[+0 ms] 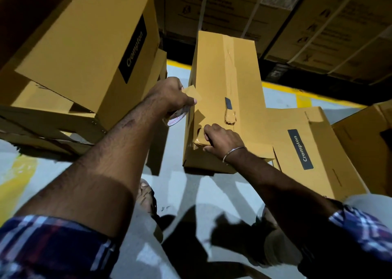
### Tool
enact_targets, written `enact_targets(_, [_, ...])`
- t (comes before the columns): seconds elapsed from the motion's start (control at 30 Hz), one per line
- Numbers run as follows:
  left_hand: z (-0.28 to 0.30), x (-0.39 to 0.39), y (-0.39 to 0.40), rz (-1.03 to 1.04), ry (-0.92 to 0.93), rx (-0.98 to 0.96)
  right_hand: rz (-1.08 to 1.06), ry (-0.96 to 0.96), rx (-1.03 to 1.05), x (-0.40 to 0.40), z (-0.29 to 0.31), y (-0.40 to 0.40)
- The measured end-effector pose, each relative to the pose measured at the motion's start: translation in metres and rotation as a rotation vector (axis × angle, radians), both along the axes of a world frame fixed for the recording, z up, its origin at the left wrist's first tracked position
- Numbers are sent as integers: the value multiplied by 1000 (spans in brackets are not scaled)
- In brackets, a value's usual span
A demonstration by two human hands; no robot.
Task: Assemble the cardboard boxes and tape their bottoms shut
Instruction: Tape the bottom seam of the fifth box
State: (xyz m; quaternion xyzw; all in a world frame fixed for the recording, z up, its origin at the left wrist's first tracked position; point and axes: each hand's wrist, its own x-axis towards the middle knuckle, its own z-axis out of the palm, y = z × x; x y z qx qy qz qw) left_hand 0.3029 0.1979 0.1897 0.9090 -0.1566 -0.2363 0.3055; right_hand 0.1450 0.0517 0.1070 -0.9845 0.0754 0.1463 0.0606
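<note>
One cardboard box (224, 83) under work, standing on the grey floor (180, 189) in the middle of the view, long taped face up; one strip of brown tape (230, 66) runs along its centre seam from the far end to a crumpled end near the person. Two hands present. Left hand (171, 94), at the box's left edge, fingers curled round one tape roll (177, 116), which shows only partly below the hand; a loose length of tape (192, 95) stretches from this hand onto the box's near-left corner. Right hand (220, 139), resting on the near end of the same box, fingers curled and pressed together over the taped corner edge; whether they pinch the tape cannot be told. One metal bangle (233, 153) on the right wrist. Two checked sleeves, rolled up. Other boxes: one large printed box (84, 45) tilted on a stack at left, with at least two flattened or open ones beneath it; one printed box (307, 151) lying at right, touching the worked box; one more at the right edge, partly out of view. Dark stacked cartons (297, 20) along the back. Two yellow floor lines (282, 89), far and near-left.
</note>
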Motion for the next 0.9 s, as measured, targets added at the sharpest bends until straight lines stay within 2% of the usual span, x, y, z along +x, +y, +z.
enact_targets(0.2, [-1,1,-1,-3,-3,-5,97,-56,-8,4,8,27])
enact_targets(0.4, [-1,2,0,-7,-2,-2,11,-18,-136,18,7,51])
enact_targets(0.6, [1,2,1,-8,3,-8,-37,-37,-161,13,-2,65])
enact_targets(0.8, [4,-2,2,-14,25,-19,43,31,-222,14,-3,62])
enact_targets(0.9, [7,-4,4,-23,34,-17,69,37,-186,14,-3,58])
